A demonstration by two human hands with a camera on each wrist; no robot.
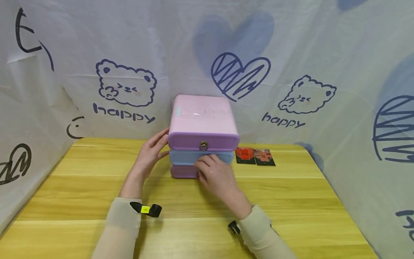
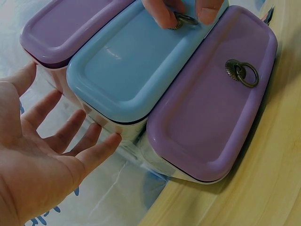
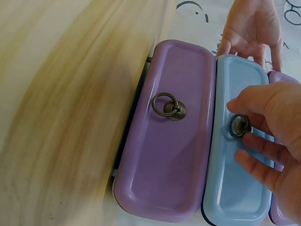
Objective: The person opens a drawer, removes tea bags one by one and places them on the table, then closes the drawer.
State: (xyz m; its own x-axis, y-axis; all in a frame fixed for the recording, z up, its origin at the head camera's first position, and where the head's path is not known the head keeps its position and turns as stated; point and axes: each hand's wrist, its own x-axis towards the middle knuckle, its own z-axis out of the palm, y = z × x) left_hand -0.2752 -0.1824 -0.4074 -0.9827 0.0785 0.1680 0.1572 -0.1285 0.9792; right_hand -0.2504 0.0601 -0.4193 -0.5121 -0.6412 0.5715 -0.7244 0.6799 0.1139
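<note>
A small three-tier drawer box with a pink top (image 1: 203, 113) stands at the back of the table, against the patterned cloth. Its top and bottom drawer fronts are purple, and the middle drawer (image 2: 117, 61) is light blue. Bent fingers of my right hand (image 1: 218, 176) are around the blue drawer's brass ring pull (image 3: 239, 126), one fingertip at its edge and the thumb beside it. At the box's left side, my left hand (image 2: 51, 136) has its fingers spread, tips against the wall. Another ring pull (image 3: 164, 104) hangs on the bottom purple drawer (image 3: 164, 155).
Two flat dark packets with red labels, the nearer one (image 1: 245, 155) and a second (image 1: 264, 157), lie right of the box. White cloth with bear and heart drawings (image 1: 240, 75) hangs close behind the wooden table (image 1: 187, 212).
</note>
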